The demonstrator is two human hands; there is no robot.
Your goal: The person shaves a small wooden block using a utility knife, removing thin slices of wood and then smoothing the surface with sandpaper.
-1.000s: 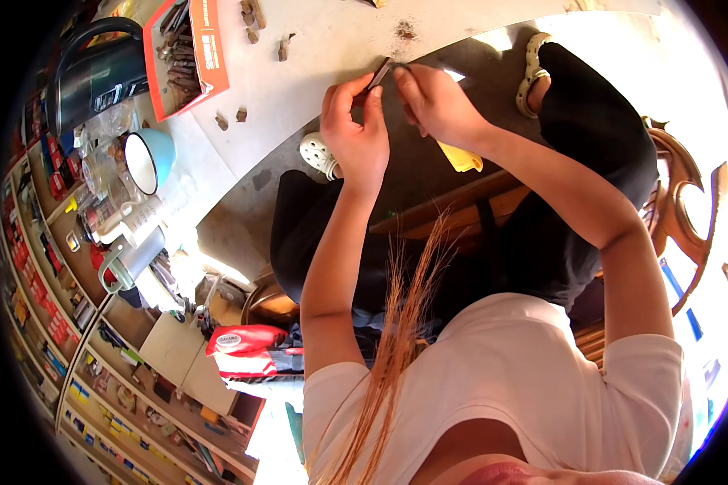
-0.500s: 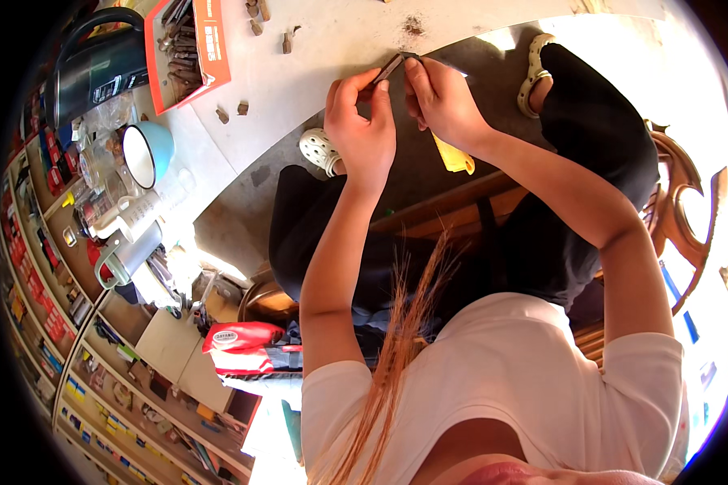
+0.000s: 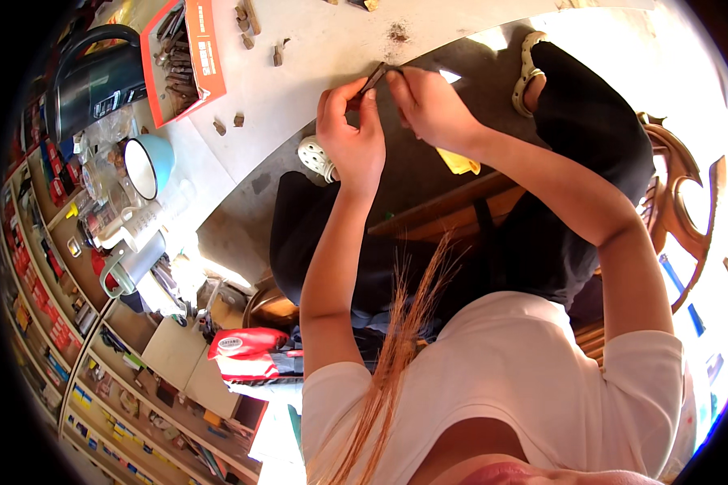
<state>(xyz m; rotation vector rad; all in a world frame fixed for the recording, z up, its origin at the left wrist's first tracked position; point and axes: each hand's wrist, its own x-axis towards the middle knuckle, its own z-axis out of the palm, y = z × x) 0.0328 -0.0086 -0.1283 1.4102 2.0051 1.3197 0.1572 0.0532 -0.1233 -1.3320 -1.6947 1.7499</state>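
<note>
My left hand (image 3: 351,133) pinches a short dark brown stick (image 3: 373,78) between thumb and fingers, above the table's near edge. My right hand (image 3: 435,107) is closed beside it, its fingertips at the stick's upper end. A dark tip shows at those fingertips, but most of what the right hand holds is hidden. Dark crumbs (image 3: 398,32) lie on the white table (image 3: 315,48) just beyond the hands. Several small brown chunks (image 3: 278,55) are scattered to their left.
An orange-red box (image 3: 212,61) of dark sticks stands at the table's left, beside a black kettle (image 3: 105,85) and a blue cup (image 3: 160,162). Stocked shelves (image 3: 129,380) line the left. A yellow object (image 3: 459,161) shows below my right hand.
Both hands have shifted slightly left, and the right has moved a little lower. The stick is tilted more upright. My view has shifted slightly too.
</note>
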